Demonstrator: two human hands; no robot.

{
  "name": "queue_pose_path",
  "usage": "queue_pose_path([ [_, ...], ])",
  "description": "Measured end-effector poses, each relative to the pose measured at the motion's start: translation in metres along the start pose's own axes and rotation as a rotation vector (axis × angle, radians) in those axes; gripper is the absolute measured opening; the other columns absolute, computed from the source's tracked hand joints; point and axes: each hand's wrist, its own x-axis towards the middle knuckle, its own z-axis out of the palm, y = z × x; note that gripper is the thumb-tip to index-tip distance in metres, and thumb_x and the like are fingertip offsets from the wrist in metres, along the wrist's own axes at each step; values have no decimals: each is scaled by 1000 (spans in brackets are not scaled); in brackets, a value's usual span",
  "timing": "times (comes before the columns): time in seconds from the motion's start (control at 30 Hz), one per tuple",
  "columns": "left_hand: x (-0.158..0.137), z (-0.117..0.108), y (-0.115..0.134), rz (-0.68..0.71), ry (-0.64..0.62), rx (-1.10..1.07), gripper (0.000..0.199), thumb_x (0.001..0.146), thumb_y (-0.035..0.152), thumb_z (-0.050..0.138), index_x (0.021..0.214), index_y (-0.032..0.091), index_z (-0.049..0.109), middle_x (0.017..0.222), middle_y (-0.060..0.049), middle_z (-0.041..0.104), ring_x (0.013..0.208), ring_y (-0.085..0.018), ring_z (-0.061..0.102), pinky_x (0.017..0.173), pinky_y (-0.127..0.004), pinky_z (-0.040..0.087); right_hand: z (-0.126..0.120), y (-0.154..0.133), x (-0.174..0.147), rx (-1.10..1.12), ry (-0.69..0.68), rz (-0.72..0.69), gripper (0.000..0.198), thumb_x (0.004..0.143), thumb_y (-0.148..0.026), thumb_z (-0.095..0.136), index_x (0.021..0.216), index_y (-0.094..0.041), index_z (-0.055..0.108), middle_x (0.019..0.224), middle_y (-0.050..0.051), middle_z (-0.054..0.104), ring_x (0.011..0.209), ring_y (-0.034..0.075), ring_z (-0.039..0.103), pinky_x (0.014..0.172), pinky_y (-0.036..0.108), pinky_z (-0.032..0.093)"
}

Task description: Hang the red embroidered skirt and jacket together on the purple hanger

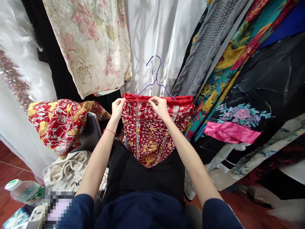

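A red skirt (150,133) with silver and gold embroidery hangs down over my lap. A purple wire hanger (156,81) stands above it, its lower arms reaching into the plain red waistband (181,101). My left hand (117,109) is closed in a pinch at the waistband's left end. Between my two hands runs a thin red drawstring (133,100), with loose ends dangling over the embroidery. My right hand (158,106) pinches near the middle of the waistband, at the cord; its exact hold on cord or cloth is partly hidden by the fingers.
Another red and gold embroidered cloth (62,121) drapes over a dark chair-like edge (91,130) at left. A cream floral garment (95,47) hangs above. On the right hang a grey knit (209,47) and a black embroidered garment (238,105). A plastic bottle (26,192) stands lower left.
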Motion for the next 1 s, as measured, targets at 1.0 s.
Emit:
queue_pose_path([
  [1.0,-122,-150,10,-266,290,-150,36,79,50,64,94,18,60,87,-7,71,70,-14,68,57,-23,50,201,-140,-28,-592,-501,-710,38,101,-33,51,137,-22,59,143,17,56,128,31,52,100,45,44],
])
